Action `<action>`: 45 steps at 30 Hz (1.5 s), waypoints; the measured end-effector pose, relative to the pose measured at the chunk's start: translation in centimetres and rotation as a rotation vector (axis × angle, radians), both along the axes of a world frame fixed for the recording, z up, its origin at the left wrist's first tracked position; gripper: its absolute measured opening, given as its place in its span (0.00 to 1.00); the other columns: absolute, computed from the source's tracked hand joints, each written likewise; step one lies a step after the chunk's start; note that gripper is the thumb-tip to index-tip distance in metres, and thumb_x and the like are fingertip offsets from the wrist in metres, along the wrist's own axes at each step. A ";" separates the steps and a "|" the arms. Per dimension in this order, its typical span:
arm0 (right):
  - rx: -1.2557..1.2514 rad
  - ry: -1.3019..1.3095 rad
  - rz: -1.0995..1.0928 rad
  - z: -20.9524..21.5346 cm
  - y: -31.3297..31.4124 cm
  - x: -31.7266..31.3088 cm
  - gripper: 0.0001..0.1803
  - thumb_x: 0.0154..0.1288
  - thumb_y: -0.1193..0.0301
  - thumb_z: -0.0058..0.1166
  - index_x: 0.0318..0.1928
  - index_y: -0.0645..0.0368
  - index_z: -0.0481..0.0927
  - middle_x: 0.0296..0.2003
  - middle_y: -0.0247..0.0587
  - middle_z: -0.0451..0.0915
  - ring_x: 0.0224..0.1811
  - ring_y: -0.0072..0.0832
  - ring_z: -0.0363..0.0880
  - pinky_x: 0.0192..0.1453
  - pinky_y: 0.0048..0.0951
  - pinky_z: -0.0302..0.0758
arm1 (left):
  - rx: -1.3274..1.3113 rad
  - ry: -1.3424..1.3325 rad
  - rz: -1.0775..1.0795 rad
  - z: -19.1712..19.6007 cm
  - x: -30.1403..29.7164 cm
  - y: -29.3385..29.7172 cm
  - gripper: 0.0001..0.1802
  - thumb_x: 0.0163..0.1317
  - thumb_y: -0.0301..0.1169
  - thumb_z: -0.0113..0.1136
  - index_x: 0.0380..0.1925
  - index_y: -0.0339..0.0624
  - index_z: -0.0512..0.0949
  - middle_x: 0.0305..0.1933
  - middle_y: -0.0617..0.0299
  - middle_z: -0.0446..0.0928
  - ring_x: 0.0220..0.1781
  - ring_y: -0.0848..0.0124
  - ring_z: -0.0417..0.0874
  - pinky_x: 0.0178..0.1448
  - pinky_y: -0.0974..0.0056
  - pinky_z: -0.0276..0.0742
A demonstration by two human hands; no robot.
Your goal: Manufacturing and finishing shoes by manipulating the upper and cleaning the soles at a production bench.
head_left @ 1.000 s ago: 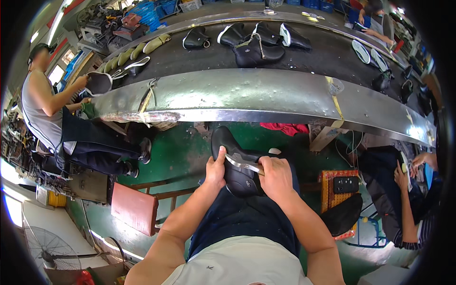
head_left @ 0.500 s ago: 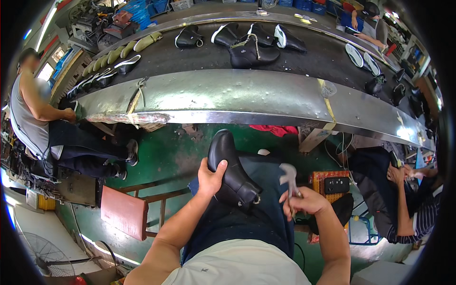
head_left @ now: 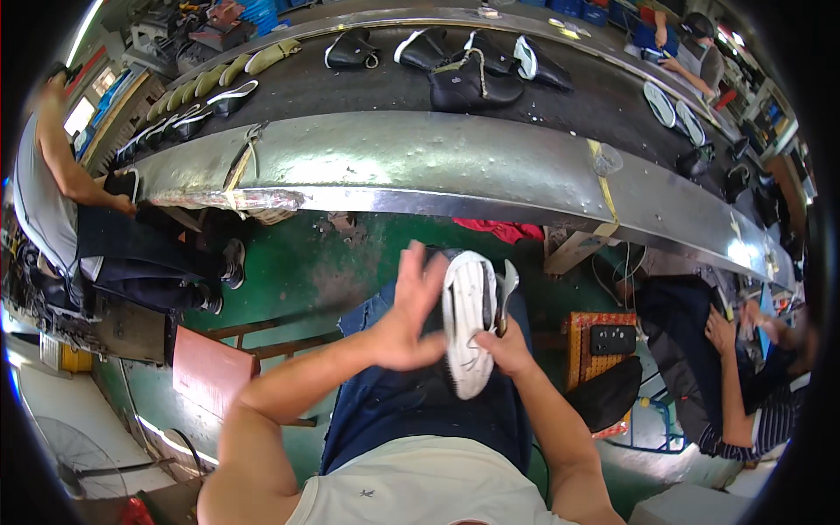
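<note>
A black ankle boot (head_left: 464,325) is held above my lap with its whitish, unfinished underside turned up. My right hand (head_left: 509,346) grips it at the right edge, thumb on the underside. In the same hand is a metal tool that looks like pincers (head_left: 508,278), its curved head pointing away from me beside the boot. My left hand (head_left: 409,315) is open, fingers spread and slightly blurred, just left of the boot. Whether its fingertips touch the boot I cannot tell.
A metal-edged bench (head_left: 367,162) crosses in front, its dark belt (head_left: 306,83) carrying several black boots (head_left: 477,86) and olive ones (head_left: 210,80). A pinkish stool (head_left: 213,372) stands left. A phone-like black object (head_left: 612,339) lies on a seat to the right. Co-workers sit on both sides.
The boot has been turned from upper side to underside up. My left hand has let go of it and opened; my right hand, with the tool, has moved left and taken hold of it.
</note>
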State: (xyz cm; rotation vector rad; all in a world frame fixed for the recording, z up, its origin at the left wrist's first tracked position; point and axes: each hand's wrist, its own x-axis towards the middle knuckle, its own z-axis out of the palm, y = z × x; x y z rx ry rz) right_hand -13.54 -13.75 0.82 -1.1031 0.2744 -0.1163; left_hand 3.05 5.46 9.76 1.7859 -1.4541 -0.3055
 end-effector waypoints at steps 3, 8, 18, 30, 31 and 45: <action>-0.330 0.135 0.002 -0.9 3.7 0.1 0.34 0.62 0.68 0.69 0.64 0.65 0.70 0.55 0.43 0.82 0.56 0.30 0.81 0.64 0.34 0.76 | -0.064 0.803 0.137 -5.2 2.3 -1.6 0.52 0.60 0.39 0.75 0.77 0.40 0.55 0.81 0.48 0.52 0.78 0.63 0.60 0.79 0.57 0.58; -0.553 0.114 0.074 -2.3 1.6 -2.7 0.28 0.65 0.65 0.66 0.61 0.64 0.73 0.47 0.44 0.84 0.49 0.27 0.82 0.57 0.32 0.78 | 0.005 1.092 0.012 -8.4 0.7 -2.9 0.36 0.67 0.29 0.69 0.72 0.44 0.64 0.72 0.58 0.62 0.68 0.70 0.69 0.71 0.64 0.68; -0.580 0.444 0.194 8.4 1.1 -6.9 0.18 0.74 0.67 0.55 0.58 0.64 0.75 0.34 0.36 0.84 0.34 0.21 0.81 0.44 0.28 0.80 | -0.007 0.986 -0.046 -8.1 1.0 -1.6 0.36 0.75 0.30 0.57 0.78 0.48 0.52 0.60 0.61 0.74 0.60 0.74 0.74 0.68 0.64 0.70; 0.299 0.450 0.172 7.7 1.8 -2.4 0.14 0.77 0.67 0.51 0.52 0.66 0.77 0.36 0.38 0.81 0.31 0.22 0.80 0.29 0.23 0.75 | 0.081 0.973 -0.077 -7.4 2.1 -2.0 0.38 0.74 0.33 0.59 0.78 0.44 0.52 0.67 0.53 0.69 0.67 0.67 0.70 0.72 0.62 0.66; 0.299 0.451 0.178 7.6 1.7 -2.4 0.14 0.77 0.67 0.51 0.52 0.66 0.77 0.36 0.38 0.81 0.31 0.22 0.80 0.29 0.23 0.75 | 0.118 1.004 -0.087 -7.1 2.2 -2.1 0.39 0.73 0.32 0.60 0.78 0.45 0.51 0.64 0.55 0.72 0.64 0.68 0.72 0.70 0.62 0.69; -0.271 0.588 0.330 9.6 -1.2 -0.3 0.10 0.70 0.68 0.58 0.44 0.62 0.80 0.28 0.36 0.84 0.33 0.30 0.84 0.37 0.34 0.80 | 0.274 0.812 -0.162 -8.3 2.0 -3.7 0.49 0.66 0.28 0.66 0.79 0.43 0.44 0.72 0.49 0.64 0.71 0.63 0.68 0.76 0.60 0.63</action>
